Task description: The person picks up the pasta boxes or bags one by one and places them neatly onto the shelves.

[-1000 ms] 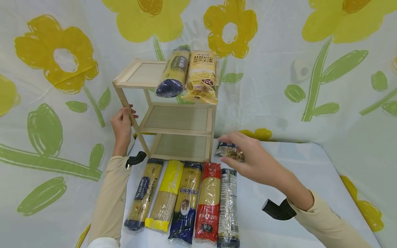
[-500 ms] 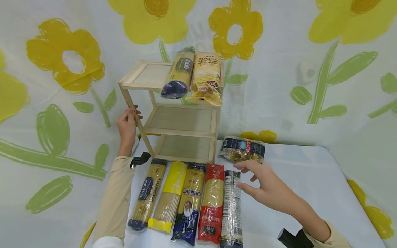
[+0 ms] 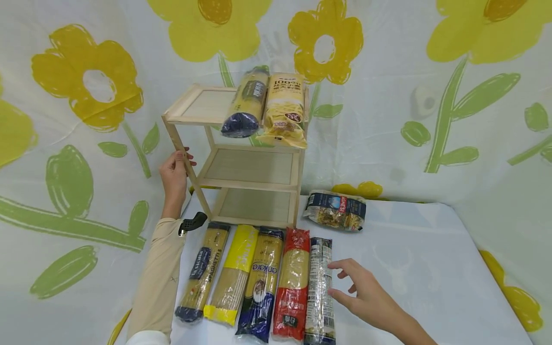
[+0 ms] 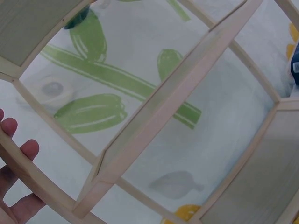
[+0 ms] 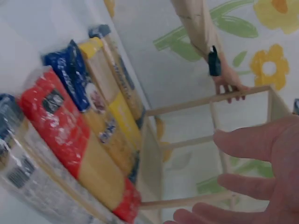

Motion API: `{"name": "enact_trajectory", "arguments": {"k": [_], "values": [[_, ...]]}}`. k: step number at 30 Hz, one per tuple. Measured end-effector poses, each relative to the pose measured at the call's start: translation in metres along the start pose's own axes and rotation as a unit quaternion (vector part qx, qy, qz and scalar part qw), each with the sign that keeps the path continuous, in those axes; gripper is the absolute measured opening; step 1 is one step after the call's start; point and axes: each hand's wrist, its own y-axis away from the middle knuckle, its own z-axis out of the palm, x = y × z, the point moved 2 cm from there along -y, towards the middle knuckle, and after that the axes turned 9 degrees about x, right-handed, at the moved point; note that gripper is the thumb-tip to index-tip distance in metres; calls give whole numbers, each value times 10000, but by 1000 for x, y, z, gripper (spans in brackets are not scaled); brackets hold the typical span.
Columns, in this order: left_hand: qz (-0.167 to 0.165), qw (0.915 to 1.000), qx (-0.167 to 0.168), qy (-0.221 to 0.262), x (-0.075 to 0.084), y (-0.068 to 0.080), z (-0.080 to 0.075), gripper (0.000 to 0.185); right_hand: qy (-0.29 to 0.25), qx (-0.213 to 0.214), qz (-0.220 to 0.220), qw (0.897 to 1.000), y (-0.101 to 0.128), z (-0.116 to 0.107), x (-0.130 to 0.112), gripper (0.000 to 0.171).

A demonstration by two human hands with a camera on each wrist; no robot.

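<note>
Looking down from the head view, a wooden rack [image 3: 241,158] with 3 shelves stands at the back of a white table [image 3: 414,258]. 2 pasta packs [image 3: 263,108] lie side by side on the top shelf; the middle and bottom shelves hold nothing. The left hand [image 3: 174,176] curls its fingers round the rack's front left post. 5 long packs lie in a row on the table in front of the rack: a spaghetti pack [image 3: 202,273], a yellow pack [image 3: 233,273], a blue pack [image 3: 258,282], a red pack [image 3: 293,282] and a clear pack [image 3: 320,290]. A short bag [image 3: 335,211] lies apart, just right of the rack's foot. The right hand [image 3: 366,297] hovers with fingers spread and relaxed, fingertips just beside the clear pack, holding nothing. Judged from this, 2 packs are shelved and 6 remain on the table.

From the left wrist view, the rack's pale slats [image 4: 177,102] fill the frame, and fingertips [image 4: 18,154] wrap a post at the lower left.

From the right wrist view, the open palm [image 5: 271,172] shows empty, fingers apart. The row of packs [image 5: 79,126] lies beyond it, with the rack [image 5: 210,140] and the other arm further off.
</note>
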Motion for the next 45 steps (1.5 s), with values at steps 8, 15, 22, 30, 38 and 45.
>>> {"name": "enact_trajectory", "arguments": {"k": [8, 15, 22, 30, 38, 45], "values": [[84, 9999, -13, -116, 2, 3, 0, 30, -356, -13, 680, 9970, 15, 30, 29, 48], [196, 9997, -37, -160, 5, 5, 1, 32, -550, 24, 1562, 9862, 26, 57, 52, 56], [198, 9996, -44, -197, 4, 4, 1, 32, -225, 381, 2060, 9776, 31, 86, 71, 75], [255, 9995, -58, -154, 4, 3, 0, 32, 438, 359, 2402, 9691, 34, 127, 81, 103], [206, 9997, -59, -140, 3, 2, -1, 33, 899, 661, 2147, 9703, 30, 141, 80, 122], [132, 9999, 6, -94, 0, 2, 0, 32, 349, 307, 2276, 9727, 26, 138, 81, 122]]}}
